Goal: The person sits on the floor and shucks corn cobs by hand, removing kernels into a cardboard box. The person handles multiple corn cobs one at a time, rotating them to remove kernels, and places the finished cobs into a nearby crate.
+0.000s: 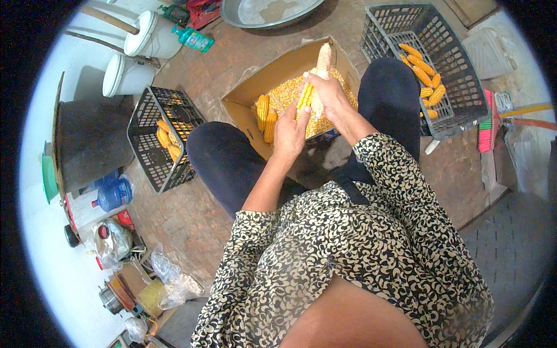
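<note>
My left hand [291,130] grips the lower end of a yellow ear of corn [306,96]. My right hand [327,92] holds a bare, pale corncob [324,58] against that ear, its thumb over the ear's upper end. Both hands are above a cardboard box [243,89] between the knees. Loose corn kernels [283,91] cover much of the box's bottom, and a few whole ears [266,117] lie at its left side.
A black plastic crate [468,69] at the upper right and another crate [152,174] at the left hold ears of corn. A metal basin [270,21] stands beyond the box. White lidded buckets [150,37], a green bottle [194,39] and a pink broom [488,122] are around.
</note>
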Motion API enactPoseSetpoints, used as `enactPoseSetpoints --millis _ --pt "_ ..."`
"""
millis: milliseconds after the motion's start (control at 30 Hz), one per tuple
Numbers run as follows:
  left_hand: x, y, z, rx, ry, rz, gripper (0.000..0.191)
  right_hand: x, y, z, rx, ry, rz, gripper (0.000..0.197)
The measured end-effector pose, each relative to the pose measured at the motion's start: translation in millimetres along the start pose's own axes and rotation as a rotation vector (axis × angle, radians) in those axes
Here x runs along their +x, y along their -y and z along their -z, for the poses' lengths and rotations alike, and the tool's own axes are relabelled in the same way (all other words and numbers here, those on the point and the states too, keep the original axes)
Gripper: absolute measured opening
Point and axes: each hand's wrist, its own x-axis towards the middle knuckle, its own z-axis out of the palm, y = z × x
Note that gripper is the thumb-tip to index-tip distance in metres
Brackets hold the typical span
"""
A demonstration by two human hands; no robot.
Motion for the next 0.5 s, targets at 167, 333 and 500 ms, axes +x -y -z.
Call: enactPoseSetpoints --millis 167,333,500 --pt "5.0 8.8 -5.6 -0.405 0.067 0.108 0.033 6.6 -6.8 -2.6 -0.216 -0.144 0.207 0.027" --pt "1.0 -1.0 1.1 -0.556 0.117 0.228 0.031 1.1 -4.4 -3.3 -0.038 -0.070 0.133 0.031" --pt "7.4 14.2 -2.9 -0.349 0.047 0.116 0.033 9.5 -10.2 2.0 0.048 -0.027 -0.012 0.033"
